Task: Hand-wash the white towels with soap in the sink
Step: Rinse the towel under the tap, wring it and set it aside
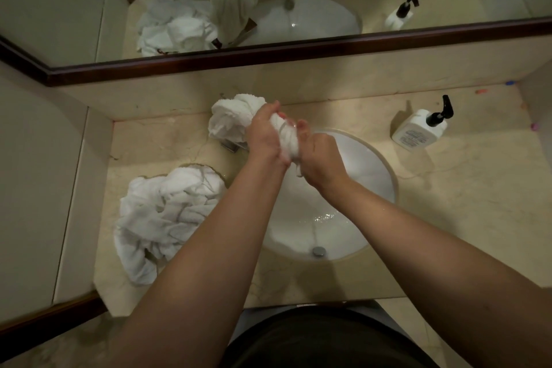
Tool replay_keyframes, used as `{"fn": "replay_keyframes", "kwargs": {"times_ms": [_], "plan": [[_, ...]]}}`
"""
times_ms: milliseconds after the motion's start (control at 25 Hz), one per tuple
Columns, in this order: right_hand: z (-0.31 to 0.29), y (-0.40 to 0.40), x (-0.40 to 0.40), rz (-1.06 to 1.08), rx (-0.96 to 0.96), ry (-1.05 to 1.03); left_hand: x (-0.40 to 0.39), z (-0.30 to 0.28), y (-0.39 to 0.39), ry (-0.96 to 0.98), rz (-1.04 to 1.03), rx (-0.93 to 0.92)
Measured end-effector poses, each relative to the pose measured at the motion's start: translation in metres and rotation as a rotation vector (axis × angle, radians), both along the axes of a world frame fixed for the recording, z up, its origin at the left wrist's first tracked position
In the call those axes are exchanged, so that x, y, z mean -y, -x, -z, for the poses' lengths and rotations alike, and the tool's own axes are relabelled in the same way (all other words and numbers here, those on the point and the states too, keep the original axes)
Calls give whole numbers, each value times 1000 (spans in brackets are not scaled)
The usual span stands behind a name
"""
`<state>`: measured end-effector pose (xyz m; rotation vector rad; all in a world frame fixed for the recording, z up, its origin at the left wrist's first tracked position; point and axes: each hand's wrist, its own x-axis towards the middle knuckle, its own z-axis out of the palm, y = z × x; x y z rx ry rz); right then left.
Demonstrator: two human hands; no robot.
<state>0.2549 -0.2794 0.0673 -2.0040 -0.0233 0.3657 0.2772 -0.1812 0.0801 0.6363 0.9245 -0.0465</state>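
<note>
Gripping one white towel over the sink, left hand and right hand clenched it; loose end at 10 o'clock.

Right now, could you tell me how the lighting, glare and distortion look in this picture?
Head view: dim, warm light; wide-angle bending bows the mirror frame; a small glint on water in the sink; both hands, left hand and right hand, look slightly soft around the towel.
</note>
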Motion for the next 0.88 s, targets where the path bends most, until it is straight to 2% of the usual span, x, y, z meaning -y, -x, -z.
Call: {"fn": "replay_keyframes", "kwargs": {"times_ms": [240, 440, 640, 800, 880], "plan": [[2, -4, 0, -3, 17, 8, 2, 1, 4, -195, -78, -13], [-14, 1, 14, -136, -194, -84, -7, 7, 13, -385, -41, 63], [-24, -7, 24, -27, -313, -150, -25, 14, 29, -225, 251, 318], [-28, -12, 27, -47, -442, -231, -19, 14, 31, -244, 218, 387], [-26, -6, 23, -98, -453, -231, -13, 6, 31, -101, 178, 414]]}}
